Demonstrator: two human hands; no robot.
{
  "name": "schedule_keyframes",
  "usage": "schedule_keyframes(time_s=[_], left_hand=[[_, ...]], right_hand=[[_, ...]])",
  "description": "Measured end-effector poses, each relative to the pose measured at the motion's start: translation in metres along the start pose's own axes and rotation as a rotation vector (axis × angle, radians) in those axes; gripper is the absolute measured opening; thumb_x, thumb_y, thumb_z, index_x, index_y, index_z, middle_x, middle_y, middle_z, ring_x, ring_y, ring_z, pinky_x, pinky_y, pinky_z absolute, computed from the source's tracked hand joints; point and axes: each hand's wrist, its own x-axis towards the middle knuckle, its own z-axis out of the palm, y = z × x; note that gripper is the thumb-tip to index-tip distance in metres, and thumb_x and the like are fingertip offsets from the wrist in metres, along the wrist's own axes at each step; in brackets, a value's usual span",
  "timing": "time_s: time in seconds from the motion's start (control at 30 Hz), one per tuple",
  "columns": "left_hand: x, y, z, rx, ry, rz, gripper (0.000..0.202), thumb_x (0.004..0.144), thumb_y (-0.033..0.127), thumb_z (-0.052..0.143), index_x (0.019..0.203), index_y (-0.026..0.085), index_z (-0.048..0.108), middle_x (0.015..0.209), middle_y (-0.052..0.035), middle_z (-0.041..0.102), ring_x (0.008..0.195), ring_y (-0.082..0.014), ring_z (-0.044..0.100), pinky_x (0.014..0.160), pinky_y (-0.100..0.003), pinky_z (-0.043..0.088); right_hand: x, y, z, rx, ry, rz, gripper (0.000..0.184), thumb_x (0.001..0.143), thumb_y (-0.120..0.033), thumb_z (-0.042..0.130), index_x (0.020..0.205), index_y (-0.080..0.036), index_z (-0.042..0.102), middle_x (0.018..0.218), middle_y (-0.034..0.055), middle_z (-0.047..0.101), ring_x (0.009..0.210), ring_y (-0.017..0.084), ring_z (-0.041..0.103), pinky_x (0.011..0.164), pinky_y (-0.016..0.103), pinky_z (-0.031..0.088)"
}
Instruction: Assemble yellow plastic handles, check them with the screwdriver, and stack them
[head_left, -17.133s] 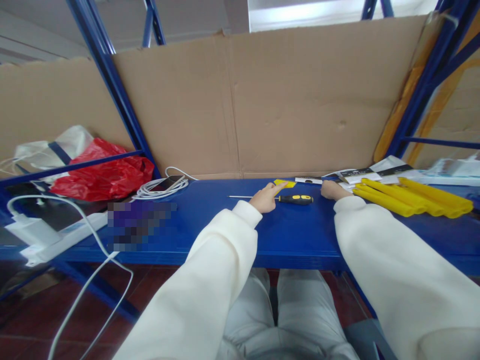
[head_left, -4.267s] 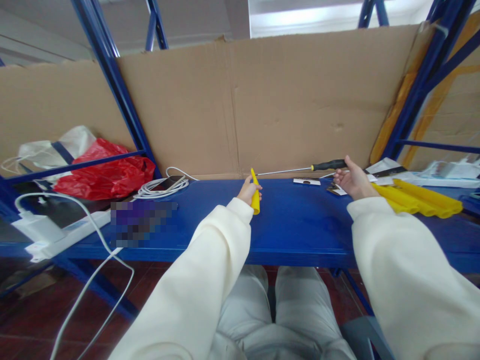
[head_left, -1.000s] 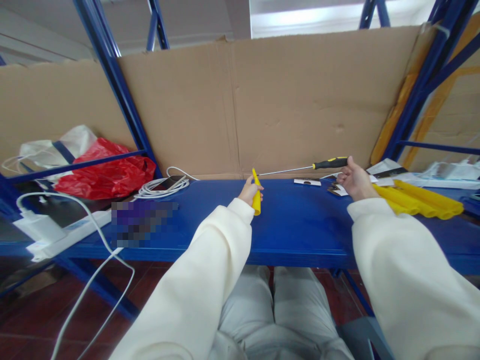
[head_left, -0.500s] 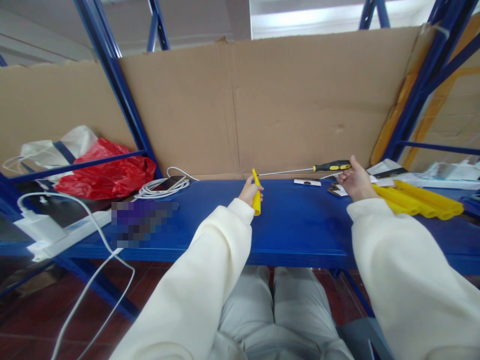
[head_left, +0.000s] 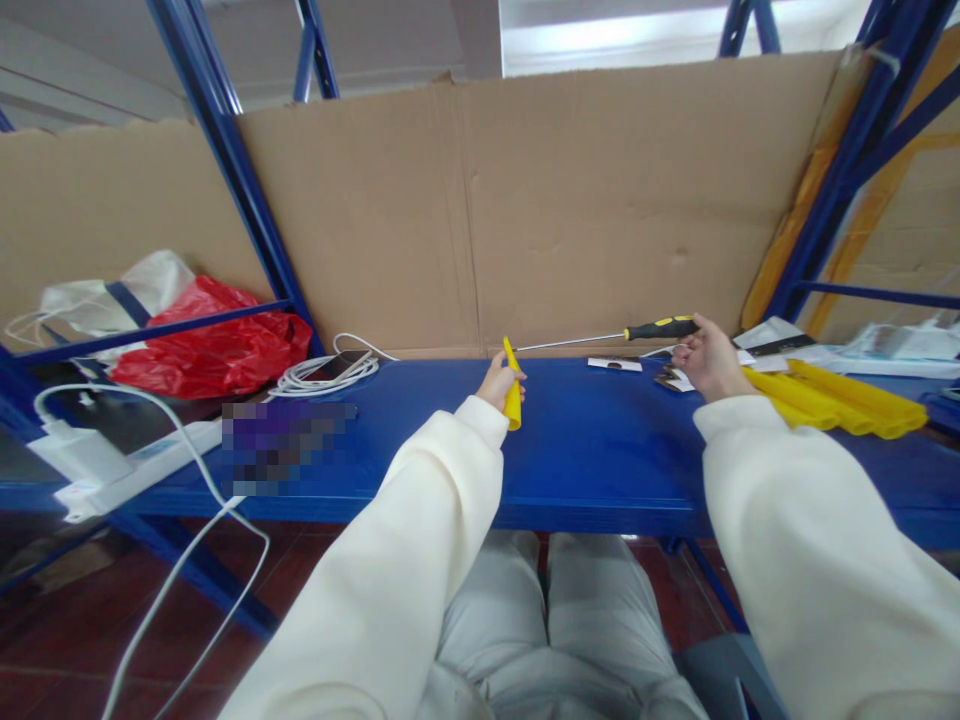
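Observation:
My left hand (head_left: 496, 383) is closed around a yellow tube-like piece (head_left: 513, 402), which stands nearly upright over the middle of the blue table. In my right hand (head_left: 706, 358) is the handle end of a long screwdriver (head_left: 661, 328) with a black and yellow grip, gripped by the fingertips. Its thin metal shaft runs left, almost level, to the upper part of the yellow piece. The tip meets that piece near my left fingers; any screw there is too small to make out.
Several yellow tubes (head_left: 847, 395) lie to the right of my right hand. Small cards (head_left: 615, 364) rest near the back edge of the blue table (head_left: 600, 470). At left are a coiled white cable (head_left: 322, 377), a power strip (head_left: 161, 465) and a red bag (head_left: 217, 340). Cardboard (head_left: 600, 200) walls the back.
My right fingers have shifted slightly on the screwdriver handle, and the handle has dipped and moved a little left. My left hand and the yellow piece stay almost still.

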Motion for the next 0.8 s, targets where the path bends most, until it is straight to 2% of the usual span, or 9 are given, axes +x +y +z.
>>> schedule_keyframes(time_s=[0.13,0.3,0.4,0.57,0.73,0.8], left_hand=[[0.001,-0.001,0.0,0.0,0.001,0.004,0.073,0.082,-0.003,0.049,0.147,0.029,0.036,0.075,0.0034,0.053,0.046,-0.0074,0.044,0.044,-0.019,0.037],[0.005,-0.003,0.0,-0.003,-0.004,0.01,0.073,0.082,0.001,0.054,0.147,0.029,0.036,0.075,0.0034,0.054,0.046,-0.0074,0.045,0.046,-0.019,0.039],[0.005,-0.003,-0.001,-0.014,0.003,0.011,0.075,0.082,0.0,0.054,0.148,0.029,0.034,0.075,0.0032,0.054,0.047,-0.0077,0.045,0.046,-0.019,0.039],[0.002,-0.001,0.0,-0.015,-0.004,0.009,0.077,0.082,-0.005,0.048,0.149,0.029,0.034,0.072,0.0038,0.053,0.045,-0.0081,0.044,0.044,-0.019,0.037],[0.001,-0.001,0.0,-0.018,0.009,0.013,0.076,0.083,-0.005,0.047,0.15,0.027,0.033,0.072,0.0042,0.052,0.044,-0.0074,0.044,0.042,-0.018,0.036],[0.001,-0.001,0.0,-0.013,0.009,0.004,0.076,0.083,-0.005,0.047,0.149,0.028,0.033,0.071,0.0045,0.052,0.044,-0.0074,0.043,0.042,-0.018,0.036]], right_hand=[[-0.013,-0.004,0.011,0.022,0.095,0.045,0.038,0.1,-0.023,0.045,0.064,-0.022,0.035,0.044,-0.0062,0.032,0.038,0.008,0.028,0.035,0.019,0.024],[-0.025,-0.006,0.019,0.022,0.163,0.032,0.042,0.103,-0.028,0.05,0.066,-0.022,0.032,0.041,-0.0086,0.023,0.038,0.008,0.024,0.037,0.018,0.023],[-0.025,-0.006,0.019,0.053,0.141,0.04,0.041,0.105,-0.031,0.045,0.066,-0.021,0.035,0.045,-0.007,0.032,0.04,0.007,0.031,0.039,0.016,0.028],[-0.026,-0.008,0.019,0.099,0.124,0.017,0.041,0.108,-0.022,0.032,0.069,-0.018,0.047,0.054,-0.0027,0.047,0.047,0.007,0.044,0.044,0.016,0.035],[-0.029,-0.008,0.021,0.063,0.097,-0.001,0.04,0.106,-0.024,0.042,0.066,-0.02,0.039,0.049,-0.0058,0.036,0.043,0.008,0.031,0.042,0.018,0.029],[-0.028,-0.008,0.021,0.069,0.112,-0.002,0.04,0.105,-0.026,0.045,0.066,-0.02,0.038,0.049,-0.0061,0.036,0.043,0.008,0.03,0.042,0.018,0.029]])
